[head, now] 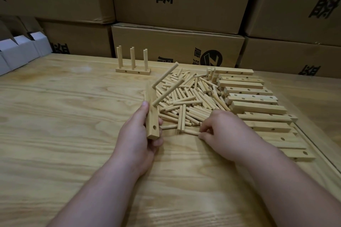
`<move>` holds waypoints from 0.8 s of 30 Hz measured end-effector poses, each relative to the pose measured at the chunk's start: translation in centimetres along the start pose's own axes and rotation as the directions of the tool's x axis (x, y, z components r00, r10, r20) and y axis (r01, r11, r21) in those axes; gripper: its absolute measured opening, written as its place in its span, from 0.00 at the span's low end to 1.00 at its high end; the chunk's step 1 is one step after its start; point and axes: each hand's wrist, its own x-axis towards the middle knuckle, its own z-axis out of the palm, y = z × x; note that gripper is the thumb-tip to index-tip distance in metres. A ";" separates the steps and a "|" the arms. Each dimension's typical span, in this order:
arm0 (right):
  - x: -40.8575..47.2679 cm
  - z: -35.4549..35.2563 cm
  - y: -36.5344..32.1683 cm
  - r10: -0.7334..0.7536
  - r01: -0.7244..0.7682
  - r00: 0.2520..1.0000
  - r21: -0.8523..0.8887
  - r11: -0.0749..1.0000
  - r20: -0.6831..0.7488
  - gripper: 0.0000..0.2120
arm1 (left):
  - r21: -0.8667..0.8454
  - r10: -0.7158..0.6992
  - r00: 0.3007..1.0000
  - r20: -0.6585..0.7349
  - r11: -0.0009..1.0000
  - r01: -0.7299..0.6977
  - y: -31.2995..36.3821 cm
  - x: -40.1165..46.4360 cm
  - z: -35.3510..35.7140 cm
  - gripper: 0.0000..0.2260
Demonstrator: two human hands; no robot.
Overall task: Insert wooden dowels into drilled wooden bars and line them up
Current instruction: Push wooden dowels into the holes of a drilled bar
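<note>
My left hand [140, 134] grips a drilled wooden bar [152, 116] held on end, tilted away from me. Two dowels [167, 91] stick out of the bar toward the upper right, and one empty hole shows near its lower end. My right hand [219, 131] pinches a loose dowel [191, 132] lying at the near edge of the dowel pile [188, 97]. At the back of the table stands a finished bar with upright dowels [132, 61].
A row of empty drilled bars [258, 105] lies to the right of the pile. The wooden table [73, 116] stretches out on the left and in front. Stacked cardboard boxes [175, 5] wall off the back. Small white boxes [20, 49] sit at the far left.
</note>
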 end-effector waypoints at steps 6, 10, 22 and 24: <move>-0.3 -2.9 0.4 0.056 -0.051 0.996 0.074 0.996 -0.067 0.04 | 0.017 0.025 1.000 0.018 1.000 -0.025 -0.2 0.1 0.0 0.10; -1.4 -4.9 -1.1 -0.059 0.076 0.996 0.340 0.937 -0.060 0.05 | 0.062 0.060 0.998 0.019 0.996 -0.061 -0.6 0.4 -0.1 0.11; -2.1 -3.8 -3.3 -0.256 0.252 0.966 0.407 0.878 -0.044 0.02 | 0.172 0.117 0.992 0.054 0.977 -0.125 -0.6 -0.5 0.5 0.14; -2.2 -3.8 -3.4 -0.272 0.263 0.961 0.414 0.871 -0.038 0.01 | 0.183 0.131 0.990 0.058 0.973 -0.139 -0.6 -0.6 0.5 0.12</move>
